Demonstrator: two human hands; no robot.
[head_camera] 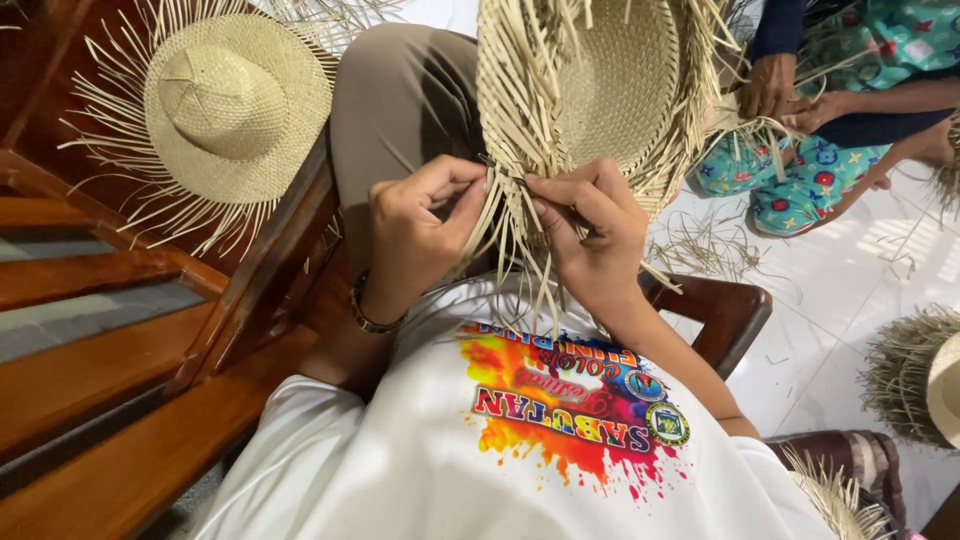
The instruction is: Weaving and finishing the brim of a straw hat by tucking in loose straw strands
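A half-woven straw hat point(610, 85) lies upside down on my lap, loose pale strands hanging from its brim toward me. My left hand point(420, 225) pinches some of these strands at the brim's near edge, a bracelet on its wrist. Close beside it, my right hand point(590, 235) grips more strands on the same edge, fingers curled around them. Both hands touch the hat's brim, a few centimetres apart.
A second straw hat point(235, 105) with a frayed brim rests crown-up on the wooden bench point(120, 390) at my left. Another person's hands point(775, 90) work straw at the upper right. More straw work point(920, 375) lies on the white tiled floor point(830, 290) at the right.
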